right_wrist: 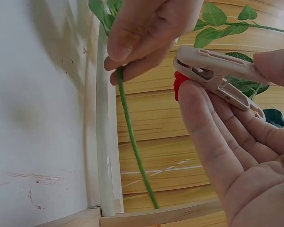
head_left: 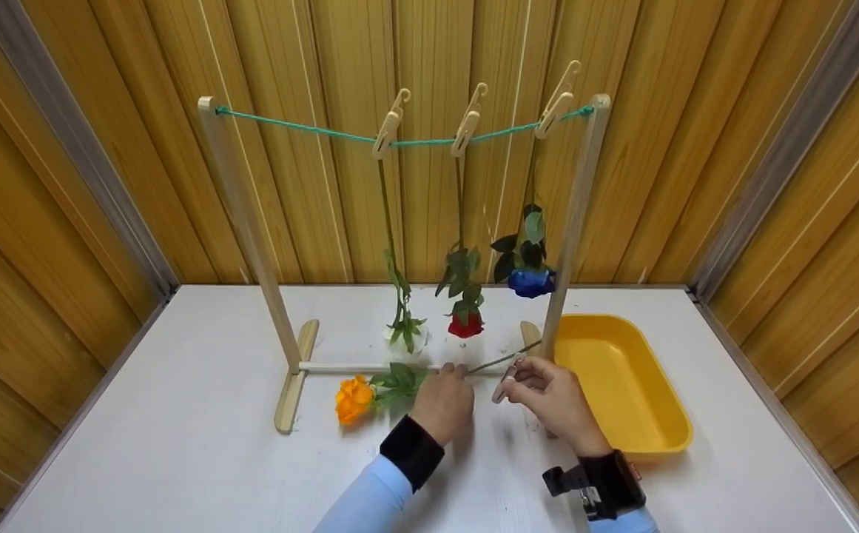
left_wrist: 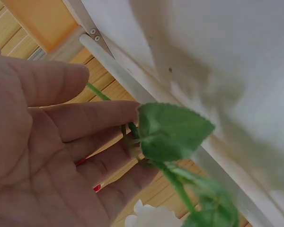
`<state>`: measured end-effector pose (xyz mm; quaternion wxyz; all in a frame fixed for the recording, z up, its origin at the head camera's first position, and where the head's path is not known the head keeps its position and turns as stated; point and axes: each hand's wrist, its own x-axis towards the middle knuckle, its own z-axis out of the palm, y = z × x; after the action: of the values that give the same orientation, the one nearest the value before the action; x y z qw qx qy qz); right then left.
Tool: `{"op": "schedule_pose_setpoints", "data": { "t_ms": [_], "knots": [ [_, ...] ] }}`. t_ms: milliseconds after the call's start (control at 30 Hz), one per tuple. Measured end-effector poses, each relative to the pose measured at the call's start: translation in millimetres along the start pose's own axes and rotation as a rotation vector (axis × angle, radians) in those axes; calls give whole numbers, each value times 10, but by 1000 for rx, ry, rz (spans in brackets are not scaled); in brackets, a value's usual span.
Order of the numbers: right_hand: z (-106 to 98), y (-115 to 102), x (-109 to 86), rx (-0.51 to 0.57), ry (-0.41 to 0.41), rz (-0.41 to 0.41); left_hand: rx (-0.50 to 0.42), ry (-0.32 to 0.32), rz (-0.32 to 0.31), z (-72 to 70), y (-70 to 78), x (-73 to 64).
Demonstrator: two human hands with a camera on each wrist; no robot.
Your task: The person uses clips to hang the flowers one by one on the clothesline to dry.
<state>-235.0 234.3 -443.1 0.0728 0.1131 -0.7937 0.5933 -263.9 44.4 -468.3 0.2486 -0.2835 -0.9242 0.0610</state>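
My left hand (head_left: 444, 403) holds the green stem (right_wrist: 132, 132) of an orange rose (head_left: 354, 400) just above the tabletop. The bloom points left, and the stem's bare end reaches right behind my right hand (head_left: 558, 403). Between the thumb and fingers of that hand is a beige clothespin (right_wrist: 217, 73), with a hook at one end. Green leaves (left_wrist: 173, 132) lie by my left fingertips in the left wrist view. From a teal cord (head_left: 303, 127), a white rose (head_left: 408, 340), a red rose (head_left: 465, 324) and a blue rose (head_left: 531, 283) hang upside down in clothespins.
The cord is tied between two wooden posts, left (head_left: 251, 229) and right (head_left: 577, 222), standing on wooden feet joined by a low crossbar (head_left: 348, 367). To the right sits a yellow basin (head_left: 621, 385) on the white table (head_left: 200, 444). Wood-patterned walls (head_left: 429, 66) surround it.
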Motion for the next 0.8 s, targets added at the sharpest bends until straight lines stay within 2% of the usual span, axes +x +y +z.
{"op": "schedule_pose_setpoints", "data": {
  "t_ms": [133, 333, 500, 800],
  "knots": [
    [3, 1, -3, -3, 7, 6, -59, -37, -10, -23, -8, -76],
    [3, -15, -11, -17, 27, 12, -94, -64, -38, -49, -22, -175],
    [-10, -49, -22, -11, 30, 18, -139, -47, -52, -82, -37, -252],
    [-47, -187, -60, 14, 51, 51, -293, 4, -77, -149, -69, -358]
  ]
}}
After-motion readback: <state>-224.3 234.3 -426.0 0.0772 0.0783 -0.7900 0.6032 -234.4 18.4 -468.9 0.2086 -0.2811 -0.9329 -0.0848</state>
